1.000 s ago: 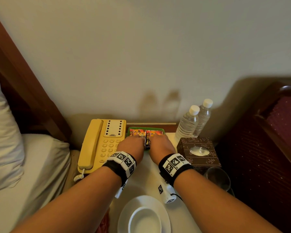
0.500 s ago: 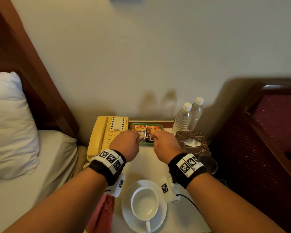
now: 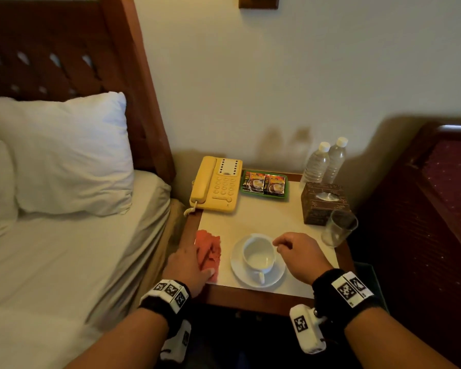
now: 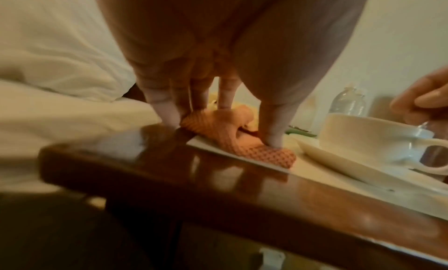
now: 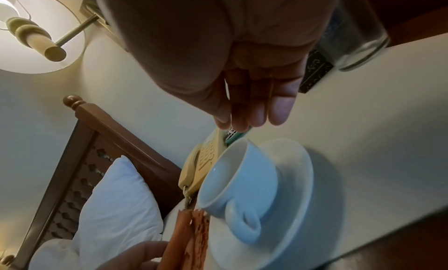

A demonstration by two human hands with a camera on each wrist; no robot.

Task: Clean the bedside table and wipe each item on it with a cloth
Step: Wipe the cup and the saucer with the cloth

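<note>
A crumpled orange-red cloth [image 3: 209, 249] lies at the front left of the bedside table [image 3: 264, 217]. My left hand [image 3: 189, 263] is down on it. In the left wrist view the cloth [image 4: 218, 128] is bunched between my fingers [image 4: 167, 117] and thumb, which pinch it against the tabletop. A white cup [image 3: 258, 255] stands on a saucer [image 3: 277, 275] just right of the cloth. My right hand [image 3: 290, 249] hovers by the cup's far right rim. Its fingers [image 5: 278, 111] are relaxed and hold nothing above the cup [image 5: 232, 178].
At the back are a yellow telephone [image 3: 216, 183], coffee sachets [image 3: 264, 182] on a green tray and two water bottles [image 3: 322, 163]. A patterned tissue box [image 3: 322, 203] and a glass [image 3: 338, 227] line the right edge. The bed and pillow [image 3: 64, 153] lie left, dark red furniture [image 3: 437, 195] right.
Both hands have drawn back from the green tray to the table's front. The left now pinches the cloth and the right is beside the cup. The head view has pulled back.
</note>
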